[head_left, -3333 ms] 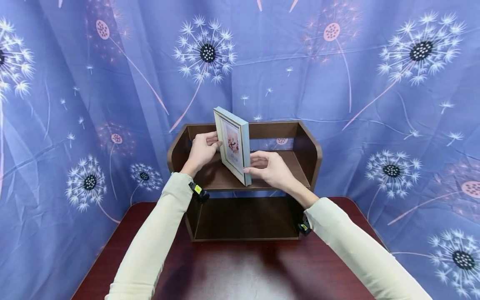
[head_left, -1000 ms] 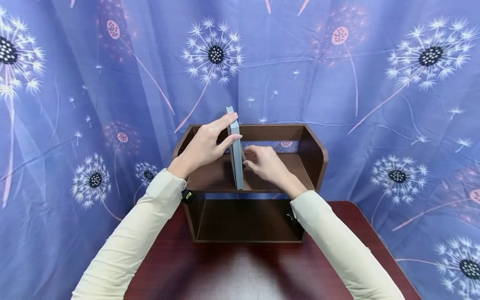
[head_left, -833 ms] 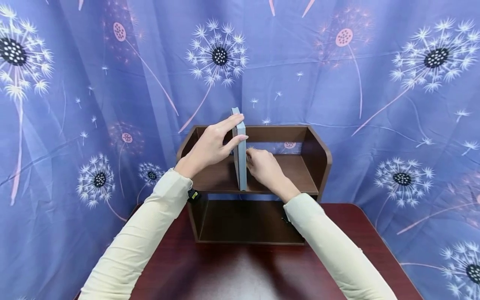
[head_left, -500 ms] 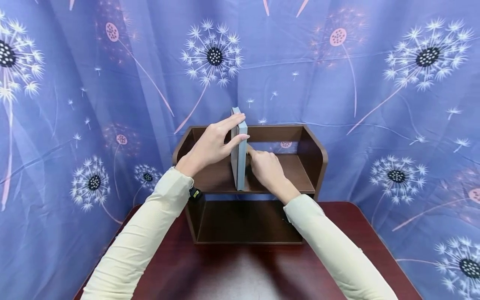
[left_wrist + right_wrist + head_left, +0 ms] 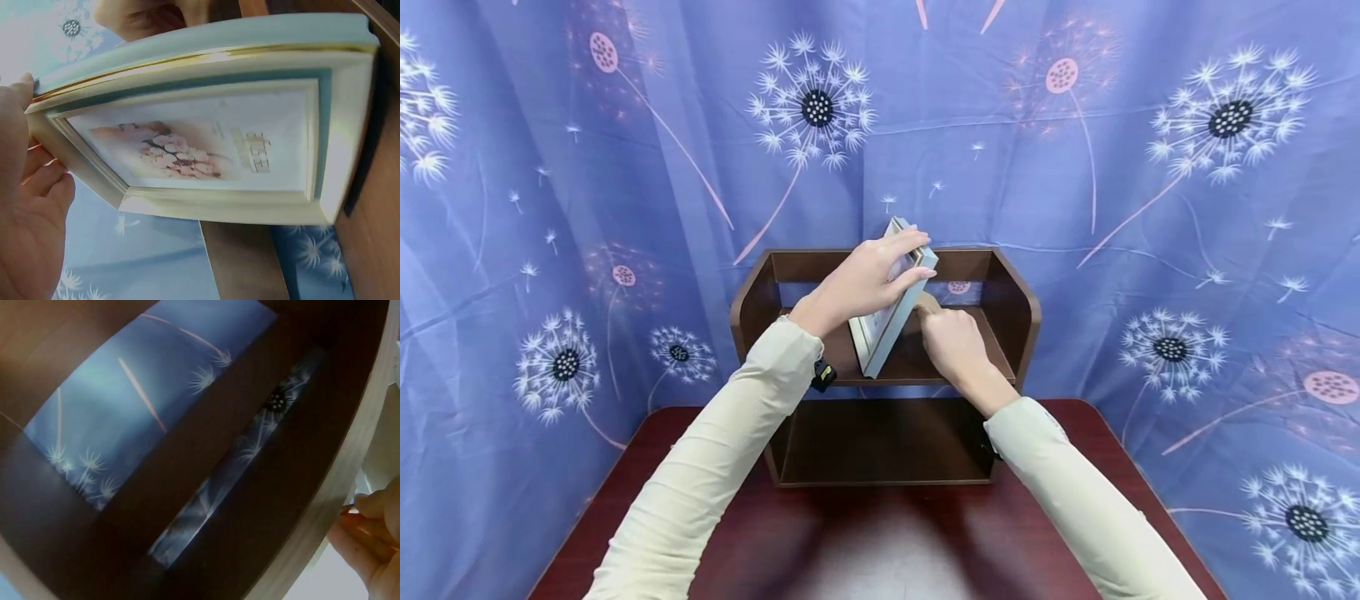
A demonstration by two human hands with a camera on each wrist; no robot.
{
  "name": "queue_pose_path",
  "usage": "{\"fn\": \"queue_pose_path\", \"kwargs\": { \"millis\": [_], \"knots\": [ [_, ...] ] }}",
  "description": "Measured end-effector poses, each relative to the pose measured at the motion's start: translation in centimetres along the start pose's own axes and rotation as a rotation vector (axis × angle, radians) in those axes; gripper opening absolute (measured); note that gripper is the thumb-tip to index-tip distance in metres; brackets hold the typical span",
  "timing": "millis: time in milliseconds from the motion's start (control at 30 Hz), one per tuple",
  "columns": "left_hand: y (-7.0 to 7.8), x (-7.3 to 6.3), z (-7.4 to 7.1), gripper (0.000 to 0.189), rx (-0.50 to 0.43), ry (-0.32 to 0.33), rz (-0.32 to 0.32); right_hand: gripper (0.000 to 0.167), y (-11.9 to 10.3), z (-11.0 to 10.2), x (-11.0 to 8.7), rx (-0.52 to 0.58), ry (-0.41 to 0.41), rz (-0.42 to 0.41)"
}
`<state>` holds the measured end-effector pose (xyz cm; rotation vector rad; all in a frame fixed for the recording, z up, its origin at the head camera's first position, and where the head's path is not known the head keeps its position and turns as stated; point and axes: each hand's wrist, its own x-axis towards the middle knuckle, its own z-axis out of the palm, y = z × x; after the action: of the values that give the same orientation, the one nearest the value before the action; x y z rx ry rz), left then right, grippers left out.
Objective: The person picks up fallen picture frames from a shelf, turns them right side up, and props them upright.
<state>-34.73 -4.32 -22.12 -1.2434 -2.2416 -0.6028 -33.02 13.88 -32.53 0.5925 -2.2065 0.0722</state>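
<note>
A picture frame point(image 5: 891, 321), pale blue at the edge and cream in front, stands tilted on the upper shelf, its top leaning right. Pink flowers show in its picture in the left wrist view. My left hand point(image 5: 868, 279) grips the upper end, with fingers over the top and the thumb on the near edge. Behind the frame, my right hand point(image 5: 955, 342) has curled fingers that seem to pinch a thin part at its back; the frame mostly hides this part. In the right wrist view, the thumb and fingers point(image 5: 369, 534) meet at the right edge.
The dark brown two-tier shelf point(image 5: 1015, 321) stands on a reddish wooden table point(image 5: 700, 492). Its raised side panels flank the frame, and a low back rail point(image 5: 808, 265) runs behind. Blue dandelion-print curtain point(image 5: 700, 108) surrounds the table.
Earlier the frame stood nearly upright, edge-on; now its top leans right and its front shows. My left hand moved right with it. Before that, both hands held the frame's sides.
</note>
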Motion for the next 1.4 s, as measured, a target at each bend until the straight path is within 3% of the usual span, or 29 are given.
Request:
{"fn": "queue_pose_path", "kwargs": {
  "millis": [433, 733, 933, 1067, 1200, 1300, 1400],
  "knots": [
    [0.5, 1.4, 1.2, 0.051, -0.011, -0.071, -0.014, 0.014, 0.5, 0.4, -0.9, -0.007, -0.021, -0.001],
    [0.8, 1.8, 2.0, 0.056, -0.001, -0.138, -0.032, 0.006, 0.4, 0.6, -1.3, -0.038, -0.017, 0.024],
    [1.1, 1.9, 1.8, 0.057, 0.014, -0.148, -0.036, 0.009, 0.5, 0.5, -1.4, -0.059, -0.006, 0.003],
    [0.7, 1.6, 1.2, 0.061, -0.010, -0.137, -0.077, 0.013, 0.7, 0.0, -1.3, -0.036, 0.026, 0.013],
    [-0.7, 0.9, 0.4, 0.058, -0.023, -0.068, -0.142, 0.020, 1.3, -1.5, -1.2, 0.040, 0.065, 0.060],
    [-2.2, -0.1, 0.0, 0.051, -0.030, -0.025, -0.218, 0.022, 1.8, -3.2, -1.0, 0.129, 0.087, 0.112],
    [-3.8, -1.0, -0.1, 0.046, -0.097, -0.022, -0.328, 0.019, 2.1, -5.3, -0.5, 0.200, 0.113, 0.164]
  ]
}}
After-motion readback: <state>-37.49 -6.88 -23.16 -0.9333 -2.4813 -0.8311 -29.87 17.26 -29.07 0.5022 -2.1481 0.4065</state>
